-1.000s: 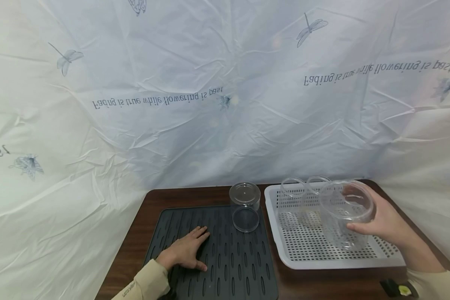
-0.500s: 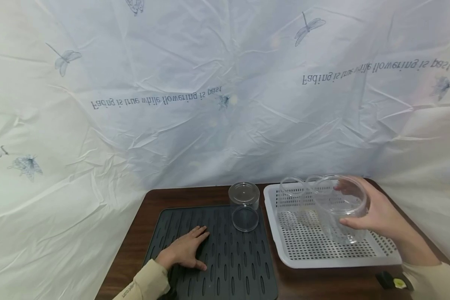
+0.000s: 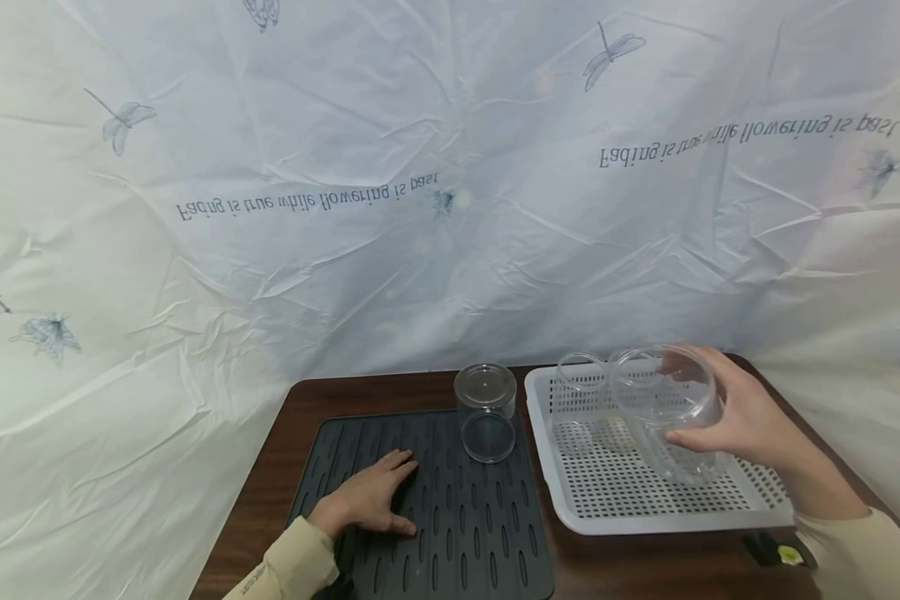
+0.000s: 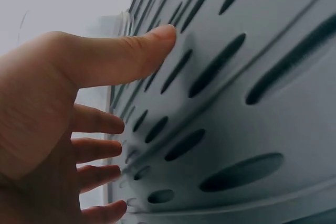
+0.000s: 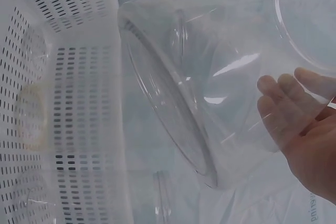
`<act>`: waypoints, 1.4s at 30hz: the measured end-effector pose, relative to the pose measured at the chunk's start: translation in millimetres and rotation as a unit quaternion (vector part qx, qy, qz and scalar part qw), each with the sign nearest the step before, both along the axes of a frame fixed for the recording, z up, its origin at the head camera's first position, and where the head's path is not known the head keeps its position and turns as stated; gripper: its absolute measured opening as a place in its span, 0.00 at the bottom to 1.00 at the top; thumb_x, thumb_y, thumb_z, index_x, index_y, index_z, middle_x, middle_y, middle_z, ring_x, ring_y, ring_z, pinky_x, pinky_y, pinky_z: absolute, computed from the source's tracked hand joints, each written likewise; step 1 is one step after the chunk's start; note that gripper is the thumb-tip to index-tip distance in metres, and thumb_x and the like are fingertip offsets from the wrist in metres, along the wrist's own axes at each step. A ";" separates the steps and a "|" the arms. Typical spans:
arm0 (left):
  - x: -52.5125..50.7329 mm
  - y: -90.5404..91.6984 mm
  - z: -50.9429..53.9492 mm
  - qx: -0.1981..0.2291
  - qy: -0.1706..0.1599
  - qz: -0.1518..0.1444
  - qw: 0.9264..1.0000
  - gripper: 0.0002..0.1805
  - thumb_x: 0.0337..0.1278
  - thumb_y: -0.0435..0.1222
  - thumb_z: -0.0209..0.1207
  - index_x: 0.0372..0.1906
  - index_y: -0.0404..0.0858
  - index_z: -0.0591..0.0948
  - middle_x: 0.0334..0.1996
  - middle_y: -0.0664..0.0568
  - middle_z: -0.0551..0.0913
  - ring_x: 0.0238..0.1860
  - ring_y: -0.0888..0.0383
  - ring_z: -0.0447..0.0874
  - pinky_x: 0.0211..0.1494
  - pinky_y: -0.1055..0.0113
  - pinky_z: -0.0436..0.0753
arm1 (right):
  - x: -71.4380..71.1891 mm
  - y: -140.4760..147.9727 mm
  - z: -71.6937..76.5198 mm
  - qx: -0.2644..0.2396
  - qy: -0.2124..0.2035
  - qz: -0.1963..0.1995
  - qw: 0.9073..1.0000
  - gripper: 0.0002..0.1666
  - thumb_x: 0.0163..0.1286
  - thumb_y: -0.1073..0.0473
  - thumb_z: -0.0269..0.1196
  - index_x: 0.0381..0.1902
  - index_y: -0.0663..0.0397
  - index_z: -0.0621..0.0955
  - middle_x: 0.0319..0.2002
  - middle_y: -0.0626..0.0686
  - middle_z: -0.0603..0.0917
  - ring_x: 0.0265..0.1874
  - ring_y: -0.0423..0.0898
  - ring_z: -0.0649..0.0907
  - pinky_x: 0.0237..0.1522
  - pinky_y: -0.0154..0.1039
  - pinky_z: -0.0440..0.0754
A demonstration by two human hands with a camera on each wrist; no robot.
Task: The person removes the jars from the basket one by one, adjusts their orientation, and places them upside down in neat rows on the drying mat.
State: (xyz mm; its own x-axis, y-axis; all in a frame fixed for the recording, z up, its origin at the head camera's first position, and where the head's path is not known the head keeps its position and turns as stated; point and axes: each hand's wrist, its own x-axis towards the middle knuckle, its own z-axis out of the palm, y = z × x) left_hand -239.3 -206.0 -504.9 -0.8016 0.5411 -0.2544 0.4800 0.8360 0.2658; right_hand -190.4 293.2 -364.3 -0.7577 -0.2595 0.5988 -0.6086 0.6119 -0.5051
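Observation:
My right hand grips a large clear jar near its rim, the thumb on the near side and the fingers round the far side. The jar is above the white perforated basket, tilted a little. In the right wrist view the jar's wall fills the middle, with fingertips showing through it. My left hand rests on the dark grey ridged mat, fingers straight and thumb spread, holding nothing. Another clear jar, apparently upside down, stands at the mat's back right corner.
A smaller clear cup stands in the basket's back left; a second rim beside it is partly behind the held jar. Mat and basket share a brown wooden table. A white printed sheet hangs close behind the table.
My right hand has moved left with the jar, lifting it slightly over the basket. The left hand stays in place on the mat. The head view has shifted a little.

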 end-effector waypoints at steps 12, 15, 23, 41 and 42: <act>-0.5 11.8 23.9 0.042 0.047 0.001 0.998 0.54 0.46 0.64 0.66 0.74 0.40 0.62 0.74 0.43 0.59 0.71 0.43 0.63 0.62 0.42 0.74 | -0.9 -13.6 12.3 0.049 0.024 -0.015 0.998 0.66 0.20 0.58 0.87 0.66 0.52 0.73 0.50 0.46 0.78 0.45 0.34 0.75 0.46 0.18 0.66; 0.1 15.9 28.8 0.053 0.054 0.004 0.997 0.53 0.48 0.64 0.65 0.75 0.41 0.62 0.74 0.44 0.59 0.71 0.44 0.65 0.62 0.42 0.74 | -1.1 -16.6 14.7 0.059 0.028 -0.014 0.998 0.66 0.20 0.55 0.87 0.65 0.52 0.73 0.51 0.46 0.78 0.45 0.35 0.74 0.45 0.20 0.66; 3.2 25.0 43.4 0.080 0.076 0.010 0.994 0.53 0.49 0.71 0.57 0.75 0.47 0.60 0.74 0.47 0.61 0.70 0.46 0.66 0.63 0.44 0.73 | -2.2 -25.4 20.7 0.084 0.037 -0.011 0.996 0.66 0.22 0.49 0.87 0.66 0.46 0.73 0.51 0.44 0.79 0.45 0.36 0.76 0.45 0.21 0.68; 8.7 45.9 74.3 0.151 0.102 0.015 0.983 0.53 0.47 0.75 0.53 0.75 0.49 0.61 0.73 0.50 0.62 0.71 0.49 0.66 0.65 0.44 0.73 | -7.5 -48.6 31.0 0.105 0.047 0.023 0.993 0.64 0.23 0.46 0.87 0.65 0.49 0.74 0.49 0.44 0.79 0.45 0.37 0.76 0.39 0.36 0.80; 9.2 47.6 76.7 0.156 0.101 0.014 0.982 0.53 0.47 0.74 0.54 0.75 0.49 0.61 0.73 0.50 0.62 0.71 0.49 0.65 0.65 0.45 0.72 | -7.4 -50.2 31.5 0.106 0.045 0.025 0.993 0.64 0.23 0.46 0.87 0.65 0.48 0.73 0.49 0.43 0.79 0.46 0.38 0.76 0.39 0.37 0.81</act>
